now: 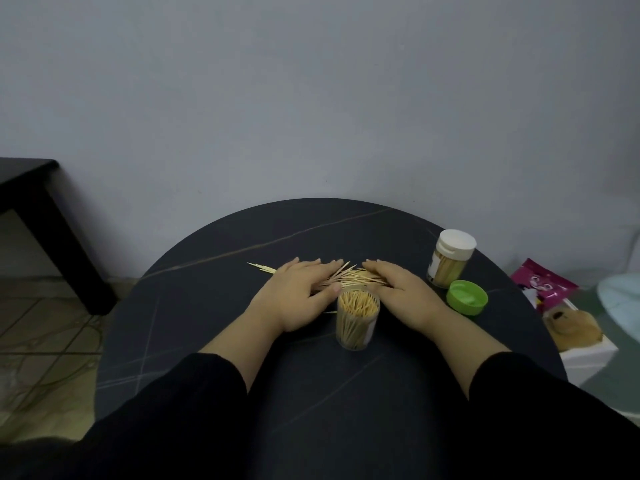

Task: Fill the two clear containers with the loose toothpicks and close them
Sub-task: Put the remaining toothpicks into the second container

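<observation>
Both hands lie flat on the round dark surface [214, 327], fingers straight and holding nothing — the left hand [300, 295] and right hand [403, 295] flank and press a pile of loose toothpicks [349, 276]. Just in front stands an open clear container [357, 317], packed upright. To the right, a second container [449, 259] (white lid on) stands beside a green lid [467, 297].

A loose, plain black fabric left sleeve [194, 403] and matching right sleeve [540, 407] end mid-forearm over the round dark veined tabletop [221, 271]; the left hand [298, 292] and right hand [403, 289] are bare.
</observation>
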